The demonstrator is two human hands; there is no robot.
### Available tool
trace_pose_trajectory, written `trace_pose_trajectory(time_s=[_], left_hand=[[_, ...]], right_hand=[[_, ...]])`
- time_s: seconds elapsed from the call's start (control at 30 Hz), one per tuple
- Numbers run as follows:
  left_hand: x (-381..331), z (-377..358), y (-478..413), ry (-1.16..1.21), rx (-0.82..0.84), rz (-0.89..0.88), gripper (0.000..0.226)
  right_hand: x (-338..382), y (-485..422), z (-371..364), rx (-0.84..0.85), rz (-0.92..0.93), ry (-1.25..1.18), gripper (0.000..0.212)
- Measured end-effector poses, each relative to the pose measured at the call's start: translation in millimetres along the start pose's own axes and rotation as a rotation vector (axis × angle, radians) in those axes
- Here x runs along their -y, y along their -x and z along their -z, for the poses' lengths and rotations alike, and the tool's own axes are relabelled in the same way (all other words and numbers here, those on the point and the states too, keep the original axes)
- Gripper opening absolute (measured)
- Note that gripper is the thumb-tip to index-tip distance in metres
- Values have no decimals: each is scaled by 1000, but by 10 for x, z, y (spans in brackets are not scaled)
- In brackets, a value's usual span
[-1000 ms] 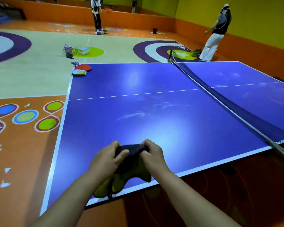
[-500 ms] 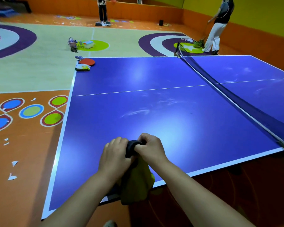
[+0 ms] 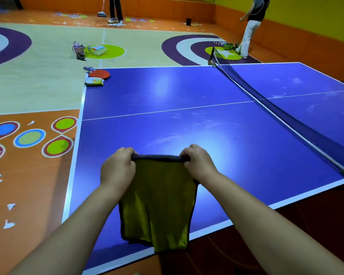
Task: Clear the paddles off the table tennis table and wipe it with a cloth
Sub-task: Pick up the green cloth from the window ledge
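A yellow-green cloth [image 3: 157, 203] with a dark edge hangs spread out above the near part of the blue table tennis table [image 3: 187, 120]. My left hand [image 3: 117, 169] grips its top left corner and my right hand [image 3: 199, 163] grips its top right corner. The cloth's lower end hangs past the table's near edge. A red paddle [image 3: 98, 74] lies at the table's far left corner, handle sticking out over the edge. A small yellow-white packet [image 3: 94, 81] lies just in front of it.
The net [image 3: 276, 108] crosses the table on the right. White smears mark the blue surface. Bags and a box [image 3: 87, 50] sit on the floor beyond the table. Two people stand at the back, one with a broom. Paper scraps litter the orange floor at left.
My hands have moved apart and pulled the bunched cloth open, so it now hangs flat between them. The view has tilted down slightly.
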State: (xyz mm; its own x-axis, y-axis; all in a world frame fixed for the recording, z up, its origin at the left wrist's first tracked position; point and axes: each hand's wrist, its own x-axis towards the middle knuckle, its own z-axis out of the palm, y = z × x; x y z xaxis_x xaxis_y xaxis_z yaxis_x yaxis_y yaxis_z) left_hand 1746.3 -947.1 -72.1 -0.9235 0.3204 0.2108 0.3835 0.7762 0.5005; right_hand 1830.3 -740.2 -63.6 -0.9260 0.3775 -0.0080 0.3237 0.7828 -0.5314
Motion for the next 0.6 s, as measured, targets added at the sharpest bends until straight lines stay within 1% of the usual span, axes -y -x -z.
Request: trace_pose_trajectory(time_s=[0.07, 0.17, 0.27, 0.33, 0.4, 0.47, 0.53, 0.6], left_hand=[[-33, 120, -202, -4, -116, -68, 28], [-79, 344, -472, 60, -275, -160, 27], [-56, 465, -599, 100, -340, -225, 25], [54, 436, -572, 100, -327, -236, 26], [235, 292, -447, 82, -260, -216, 25], [449, 90, -257, 43, -153, -175, 23], [678, -140, -31, -51, 29, -89, 16], [912, -352, 214, -161, 267, 35, 13]], right_hand=[[66, -163, 123, -133, -22, 2, 24], [211, -328, 341, -310, -51, -66, 18], [327, -356, 400, -376, -43, -164, 13], [333, -320, 321, -361, -47, -223, 13], [265, -255, 150, -282, -71, -226, 6], [136, -184, -83, -144, -105, -187, 3], [-23, -101, -360, 72, -130, -138, 9], [-164, -8, -627, 320, -125, -92, 19]])
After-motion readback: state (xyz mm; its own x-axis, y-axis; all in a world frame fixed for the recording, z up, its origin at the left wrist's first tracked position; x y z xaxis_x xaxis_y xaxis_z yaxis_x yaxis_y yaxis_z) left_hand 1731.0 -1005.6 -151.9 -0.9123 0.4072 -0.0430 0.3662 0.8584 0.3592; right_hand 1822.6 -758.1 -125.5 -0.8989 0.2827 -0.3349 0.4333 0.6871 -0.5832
